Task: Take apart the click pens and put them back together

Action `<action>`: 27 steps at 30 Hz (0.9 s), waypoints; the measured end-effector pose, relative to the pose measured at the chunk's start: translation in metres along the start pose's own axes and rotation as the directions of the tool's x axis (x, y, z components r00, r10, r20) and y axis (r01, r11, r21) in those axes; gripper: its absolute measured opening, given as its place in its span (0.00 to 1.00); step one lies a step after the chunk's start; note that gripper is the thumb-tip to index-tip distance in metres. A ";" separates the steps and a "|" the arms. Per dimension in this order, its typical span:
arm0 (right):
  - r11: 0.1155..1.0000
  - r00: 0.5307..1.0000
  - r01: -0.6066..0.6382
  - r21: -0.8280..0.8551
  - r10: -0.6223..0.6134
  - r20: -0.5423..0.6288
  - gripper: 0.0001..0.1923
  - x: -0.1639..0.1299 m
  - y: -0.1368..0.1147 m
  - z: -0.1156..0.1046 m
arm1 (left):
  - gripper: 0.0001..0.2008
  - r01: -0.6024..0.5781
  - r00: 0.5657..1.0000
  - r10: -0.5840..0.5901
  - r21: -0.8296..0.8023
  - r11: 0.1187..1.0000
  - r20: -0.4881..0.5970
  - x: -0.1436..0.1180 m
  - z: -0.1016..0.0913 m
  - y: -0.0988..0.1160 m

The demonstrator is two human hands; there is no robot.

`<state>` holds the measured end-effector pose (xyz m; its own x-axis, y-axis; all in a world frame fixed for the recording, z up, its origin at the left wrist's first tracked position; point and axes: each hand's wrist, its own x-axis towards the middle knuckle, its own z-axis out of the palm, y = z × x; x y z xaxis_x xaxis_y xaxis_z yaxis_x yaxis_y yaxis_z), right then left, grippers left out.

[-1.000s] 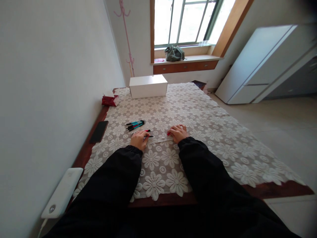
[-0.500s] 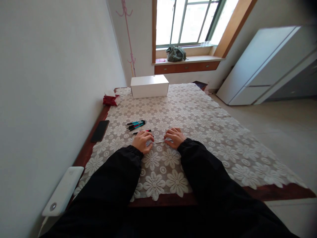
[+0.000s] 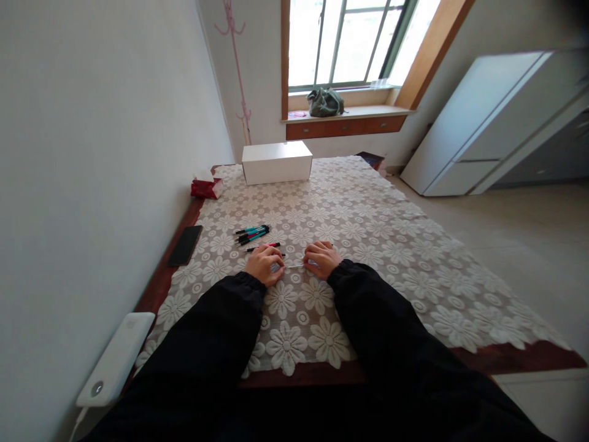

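From the head camera, the left hand [image 3: 264, 264] and right hand [image 3: 323, 259] pinch the two ends of a thin clear tube [image 3: 293, 266] on the lace cloth [image 3: 391, 245], toward the table's left edge. A red pen [image 3: 263, 247] lies just beyond the left hand, and four assembled pens [image 3: 252, 232] lie farther back (this one looks only partly done).

White wall [image 3: 92, 123] left. Far window [image 3: 350, 40], bright daylight, wood sill [image 3: 345, 113] with grey bag [image 3: 324, 102]. White cabinet [image 3: 488, 123] right, beige tile floor [image 3: 519, 245]. Pink coat rack [image 3: 237, 67] in far corner.
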<state>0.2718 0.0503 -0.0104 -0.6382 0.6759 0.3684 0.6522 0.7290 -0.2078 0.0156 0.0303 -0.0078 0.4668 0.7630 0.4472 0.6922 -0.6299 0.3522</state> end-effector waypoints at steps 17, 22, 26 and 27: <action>0.998 0.994 -0.033 0.057 0.039 -0.100 0.08 0.004 -0.016 0.010 | 0.02 -0.049 0.998 0.050 -0.023 0.999 0.033 0.002 0.000 0.001; 0.980 0.949 -0.190 0.066 0.200 -0.244 0.08 -0.002 0.005 0.000 | 0.04 -0.027 0.998 0.027 0.009 1.000 0.049 0.002 -0.003 0.004; 0.985 0.965 -0.171 0.028 0.174 -0.197 0.07 -0.002 0.009 0.010 | 0.03 -0.002 0.997 0.000 0.031 1.000 0.077 0.002 -0.003 0.005; 0.986 0.968 -0.168 0.023 0.169 -0.185 0.06 -0.002 0.009 0.013 | 0.03 0.004 0.997 -0.007 0.037 0.999 0.083 0.002 -0.003 0.005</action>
<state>0.2735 0.0569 -0.0247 -0.4321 0.7579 0.4888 0.7406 0.6075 -0.2872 0.0179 0.0282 -0.0027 0.5058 0.7767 0.3753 0.7140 -0.6211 0.3232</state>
